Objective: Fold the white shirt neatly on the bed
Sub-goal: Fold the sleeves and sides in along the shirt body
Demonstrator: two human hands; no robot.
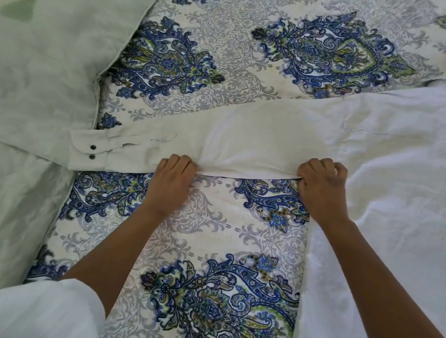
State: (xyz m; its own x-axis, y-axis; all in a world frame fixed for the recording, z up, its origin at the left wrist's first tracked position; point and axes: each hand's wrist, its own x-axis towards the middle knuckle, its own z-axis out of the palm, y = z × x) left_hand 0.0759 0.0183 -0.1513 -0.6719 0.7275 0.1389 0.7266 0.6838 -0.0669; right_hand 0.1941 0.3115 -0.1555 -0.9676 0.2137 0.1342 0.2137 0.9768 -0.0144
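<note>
Folding sleeve [205, 139] step. Left grip [175, 178] and right grip [320, 187] both pinch sleeve's near edge, fingers curled. White shirt [397, 178] flat on bed [213, 233]: body right, sleeve stretched left, cuff [88, 149] on green bedding [27, 94]. Next, likely: lift edge, carry sleeve right over body, keep taut.

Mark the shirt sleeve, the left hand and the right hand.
shirt sleeve [192, 138], head view, cloth midway along its length.
left hand [174, 181], head view, back of the hand.
right hand [319, 189], head view, back of the hand.

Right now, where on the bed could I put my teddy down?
Two bare patches of patterned bedspread: one on the near side of the sleeve; one beyond it, between green cover and white shirt. Left and right sides are covered.
</note>
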